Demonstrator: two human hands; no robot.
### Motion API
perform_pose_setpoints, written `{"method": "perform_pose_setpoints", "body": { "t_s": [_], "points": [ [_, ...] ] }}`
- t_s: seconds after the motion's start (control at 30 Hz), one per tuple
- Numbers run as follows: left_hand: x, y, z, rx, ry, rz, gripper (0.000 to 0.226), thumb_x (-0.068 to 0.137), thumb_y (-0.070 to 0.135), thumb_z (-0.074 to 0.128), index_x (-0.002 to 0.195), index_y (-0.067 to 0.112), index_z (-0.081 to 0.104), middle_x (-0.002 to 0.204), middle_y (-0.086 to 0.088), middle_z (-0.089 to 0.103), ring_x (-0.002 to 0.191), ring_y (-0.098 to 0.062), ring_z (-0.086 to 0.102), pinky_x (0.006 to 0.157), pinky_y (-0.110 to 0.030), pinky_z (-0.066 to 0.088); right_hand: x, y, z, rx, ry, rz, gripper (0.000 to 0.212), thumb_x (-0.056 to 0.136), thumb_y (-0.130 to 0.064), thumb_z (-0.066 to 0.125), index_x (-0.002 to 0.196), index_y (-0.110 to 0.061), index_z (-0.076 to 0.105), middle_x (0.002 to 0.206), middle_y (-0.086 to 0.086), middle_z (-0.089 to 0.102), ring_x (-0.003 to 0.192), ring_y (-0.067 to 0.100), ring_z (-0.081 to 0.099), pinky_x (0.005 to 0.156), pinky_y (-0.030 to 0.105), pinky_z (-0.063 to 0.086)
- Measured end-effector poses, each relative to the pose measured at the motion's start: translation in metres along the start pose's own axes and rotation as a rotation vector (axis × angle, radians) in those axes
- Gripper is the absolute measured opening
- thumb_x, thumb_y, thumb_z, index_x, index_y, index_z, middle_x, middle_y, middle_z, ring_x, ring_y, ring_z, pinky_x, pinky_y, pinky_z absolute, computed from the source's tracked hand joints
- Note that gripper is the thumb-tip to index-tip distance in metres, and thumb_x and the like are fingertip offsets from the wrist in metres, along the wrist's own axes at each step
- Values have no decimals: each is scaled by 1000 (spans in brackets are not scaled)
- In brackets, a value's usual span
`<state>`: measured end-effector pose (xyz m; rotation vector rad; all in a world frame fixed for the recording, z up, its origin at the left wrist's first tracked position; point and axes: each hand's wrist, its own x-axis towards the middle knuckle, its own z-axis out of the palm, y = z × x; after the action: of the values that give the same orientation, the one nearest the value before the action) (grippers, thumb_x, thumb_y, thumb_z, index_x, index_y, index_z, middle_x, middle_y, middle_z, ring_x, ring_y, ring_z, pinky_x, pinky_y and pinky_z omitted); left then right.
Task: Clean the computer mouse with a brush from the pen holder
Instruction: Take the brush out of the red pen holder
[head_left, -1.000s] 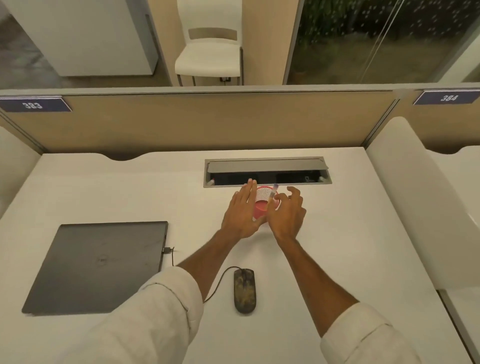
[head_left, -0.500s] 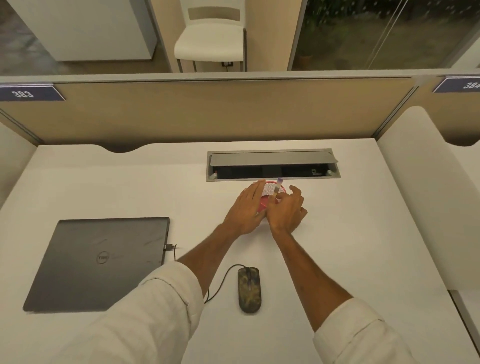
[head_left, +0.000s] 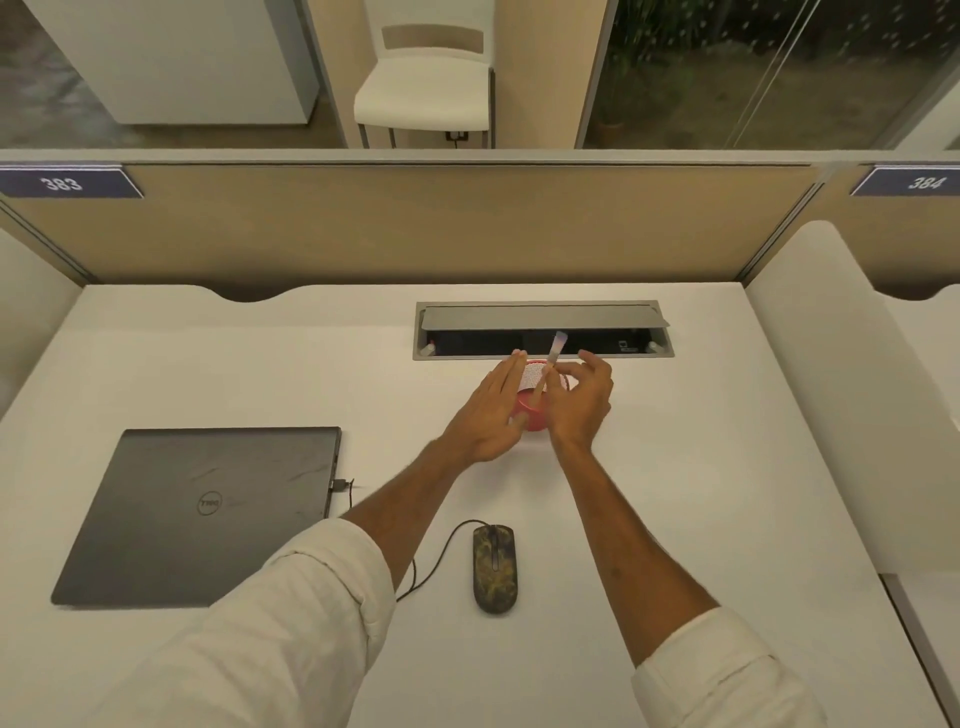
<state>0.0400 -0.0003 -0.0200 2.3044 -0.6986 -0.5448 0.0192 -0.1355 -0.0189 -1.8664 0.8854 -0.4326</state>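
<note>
Right hand (head_left: 579, 402) pinches the brush (head_left: 554, 353), tilted in the pen holder (head_left: 536, 418) beside the cable slot (head_left: 543, 317) edge. Left hand (head_left: 485, 415), fingers straight and together, touches the holder. The mouse (head_left: 493, 569) lies well apart on the desk (head_left: 701, 467).

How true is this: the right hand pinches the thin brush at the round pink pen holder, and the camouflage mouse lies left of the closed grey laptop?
Not quite: the head view shows the camouflage mouse right of the closed grey laptop, not left. The right hand pinches the thin brush at the round pink pen holder.
</note>
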Motion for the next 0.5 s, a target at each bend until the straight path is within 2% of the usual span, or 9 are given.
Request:
{"method": "perform_pose_setpoints", "body": {
  "t_s": [0.13, 0.2, 0.4, 0.5],
  "points": [
    [-14, 11, -10, -23, 60, 3, 67, 118, 32, 33, 173, 15, -1, 183, -1, -2, 170, -19, -3, 140, -43, 8, -2, -11, -21, 175, 31, -42, 22, 98, -17, 82, 116, -6, 79, 135, 9, 67, 128, 24, 62, 106, 42, 58],
    [-22, 18, -14, -44, 124, 3, 61, 119, 34, 30, 174, 17, 7, 183, 0, 7, 170, -18, 4, 140, -42, 11, -6, -14, -32, 219, -13, -45, 24, 99, -20, 80, 118, -6, 78, 124, 9, 73, 117, 24, 68, 101, 41, 61],
    [-52, 39, -17, -126, 292, 34, 48, 117, 38, 39, 163, 24, 44, 171, -1, 42, 163, -20, 31, 130, -32, 23, -39, -7, -65, 165, -306, -64, 28, 103, -31, 74, 120, -9, 76, 118, 9, 78, 104, 25, 74, 97, 38, 61],
    [-68, 52, -8, -224, 358, -35, 43, 114, 42, 47, 149, 21, 61, 158, -3, 58, 151, -22, 48, 125, -32, 32, -63, 7, -82, 176, -449, -52, 22, 105, -34, 71, 115, -15, 74, 104, 3, 82, 87, 16, 80, 83, 31, 65]
  ]
}}
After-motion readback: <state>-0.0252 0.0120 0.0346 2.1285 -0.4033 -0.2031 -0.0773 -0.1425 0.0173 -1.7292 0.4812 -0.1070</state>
